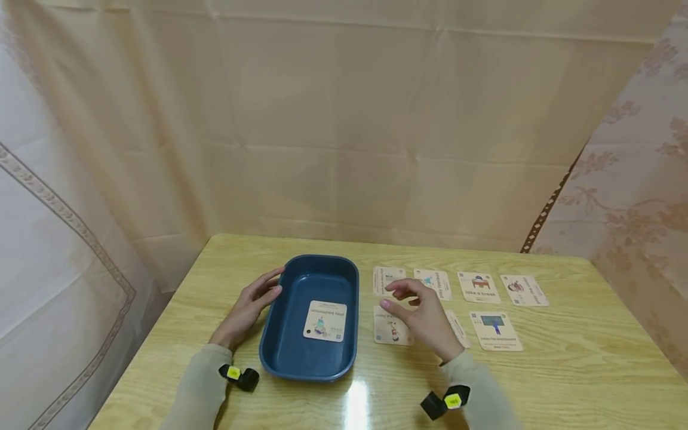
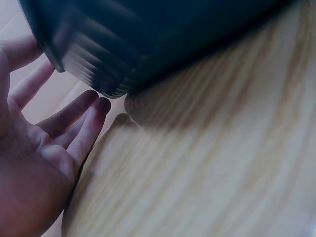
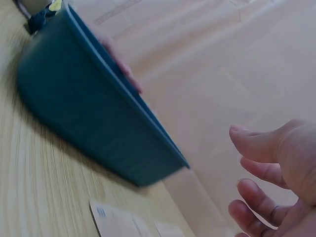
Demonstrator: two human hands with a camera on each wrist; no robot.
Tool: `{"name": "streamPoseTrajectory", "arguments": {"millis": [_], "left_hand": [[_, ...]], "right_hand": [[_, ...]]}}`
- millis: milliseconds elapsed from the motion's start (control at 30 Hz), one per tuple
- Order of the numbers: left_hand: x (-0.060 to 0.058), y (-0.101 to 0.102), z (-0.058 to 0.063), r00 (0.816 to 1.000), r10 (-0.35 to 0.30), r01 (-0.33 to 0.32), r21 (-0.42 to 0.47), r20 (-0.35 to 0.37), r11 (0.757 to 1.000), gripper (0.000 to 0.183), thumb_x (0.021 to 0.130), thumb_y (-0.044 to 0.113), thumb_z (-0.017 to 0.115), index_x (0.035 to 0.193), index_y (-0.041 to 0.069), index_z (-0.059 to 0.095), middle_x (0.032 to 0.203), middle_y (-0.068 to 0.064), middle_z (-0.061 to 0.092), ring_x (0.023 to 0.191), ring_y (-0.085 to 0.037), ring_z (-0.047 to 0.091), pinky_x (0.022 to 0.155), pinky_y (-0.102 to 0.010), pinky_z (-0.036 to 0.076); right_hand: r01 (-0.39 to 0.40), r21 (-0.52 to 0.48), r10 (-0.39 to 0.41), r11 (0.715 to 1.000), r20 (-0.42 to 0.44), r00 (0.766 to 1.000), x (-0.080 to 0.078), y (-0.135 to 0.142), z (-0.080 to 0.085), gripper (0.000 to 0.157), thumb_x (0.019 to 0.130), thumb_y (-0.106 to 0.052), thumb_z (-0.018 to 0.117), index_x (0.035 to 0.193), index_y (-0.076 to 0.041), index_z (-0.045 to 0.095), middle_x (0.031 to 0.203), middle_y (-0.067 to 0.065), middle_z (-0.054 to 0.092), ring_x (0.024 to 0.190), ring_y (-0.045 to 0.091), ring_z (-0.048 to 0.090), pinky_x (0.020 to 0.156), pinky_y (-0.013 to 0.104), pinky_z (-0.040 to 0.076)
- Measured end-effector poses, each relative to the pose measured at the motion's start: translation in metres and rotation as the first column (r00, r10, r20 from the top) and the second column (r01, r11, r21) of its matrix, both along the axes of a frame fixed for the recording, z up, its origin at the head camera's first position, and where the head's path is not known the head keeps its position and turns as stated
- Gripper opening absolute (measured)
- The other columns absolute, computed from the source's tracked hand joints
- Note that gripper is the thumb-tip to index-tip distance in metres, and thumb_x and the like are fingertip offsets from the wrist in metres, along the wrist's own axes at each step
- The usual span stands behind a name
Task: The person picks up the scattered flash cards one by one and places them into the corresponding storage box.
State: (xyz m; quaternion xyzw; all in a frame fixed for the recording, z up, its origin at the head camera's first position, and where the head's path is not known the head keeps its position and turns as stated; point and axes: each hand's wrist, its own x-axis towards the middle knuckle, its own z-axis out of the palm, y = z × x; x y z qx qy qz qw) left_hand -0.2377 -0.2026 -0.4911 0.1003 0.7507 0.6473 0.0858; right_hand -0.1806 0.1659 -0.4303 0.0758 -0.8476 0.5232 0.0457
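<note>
A dark blue rectangular basin (image 1: 273,352) stands on the wooden table. On its floor lies a picture card (image 1: 329,316) reading "play badminton", upside down from here. My left hand (image 1: 248,309) rests at the basin's left rim, fingers spread and relaxed; the left wrist view shows the fingers (image 2: 81,131) by the outer wall. Just right of the basin my right hand (image 1: 430,322) hovers over the cards, its fingers loosely bent with nothing between them. Below it are a card (image 1: 384,334) and another card (image 1: 458,329), partly hidden by the hand.
Farther back lie a card (image 1: 383,276), a "play football" card (image 1: 442,285), a "take a break" card (image 1: 479,289) and another card (image 1: 529,292). A "clean the blackboard" card (image 1: 495,337) is to the right. A beige curtain (image 1: 344,143) hangs behind the table (image 1: 580,370).
</note>
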Motion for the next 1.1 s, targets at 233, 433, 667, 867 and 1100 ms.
{"name": "streamPoseTrajectory", "arguments": {"millis": [233,433,667,867,1100], "left_hand": [[0.000,0.000,-0.001,1.000,-0.001,0.001,0.004,-0.003,1.000,0.054,0.105,0.036,0.058,0.154,0.021,0.044,0.157,-0.013,0.041,0.142,-0.037,0.039,0.115,-0.059,0.032],[0.000,-0.001,-0.002,1.000,-0.011,0.011,0.014,-0.005,1.000,0.053,0.105,0.035,0.057,0.154,0.021,0.044,0.158,-0.012,0.040,0.143,-0.036,0.037,0.115,-0.059,0.031],[-0.001,-0.001,-0.002,1.000,-0.008,0.008,0.011,-0.005,1.000,0.053,0.105,0.035,0.057,0.154,0.021,0.044,0.157,-0.012,0.040,0.142,-0.036,0.038,0.115,-0.059,0.031],[0.000,-0.001,-0.002,1.000,-0.002,0.002,0.009,0.002,1.000,0.053,0.105,0.035,0.058,0.154,0.021,0.044,0.157,-0.013,0.040,0.142,-0.037,0.039,0.115,-0.059,0.031],[0.000,0.000,-0.001,1.000,0.000,0.000,0.010,0.007,1.000,0.053,0.105,0.035,0.058,0.154,0.021,0.044,0.157,-0.013,0.040,0.143,-0.037,0.038,0.116,-0.059,0.031]], "right_hand": [[0.030,0.072,-0.029,0.997,-0.012,1.000,0.002,0.034,0.000,0.027,0.090,-0.023,0.079,0.113,-0.011,0.071,0.106,0.010,0.064,0.099,0.021,0.057,0.088,0.040,0.041],[0.079,0.169,-0.076,0.982,-0.025,0.997,0.006,0.067,-0.002,0.032,0.091,-0.024,0.079,0.116,-0.007,0.069,0.104,0.011,0.065,0.099,0.025,0.058,0.086,0.041,0.043],[0.110,0.254,-0.109,0.961,-0.020,0.994,0.011,0.105,-0.005,0.041,0.090,-0.027,0.080,0.120,-0.002,0.067,0.109,0.017,0.063,0.102,0.032,0.058,0.083,0.041,0.045],[0.126,0.322,-0.127,0.938,-0.017,0.992,0.016,0.136,-0.009,0.047,0.088,-0.027,0.082,0.122,0.000,0.066,0.111,0.019,0.064,0.103,0.036,0.060,0.078,0.040,0.051],[0.118,0.451,-0.157,0.885,0.050,0.986,0.018,0.171,-0.016,0.064,0.082,-0.037,0.086,0.125,0.004,0.062,0.109,0.021,0.063,0.101,0.037,0.058,0.078,0.048,0.051]]}}
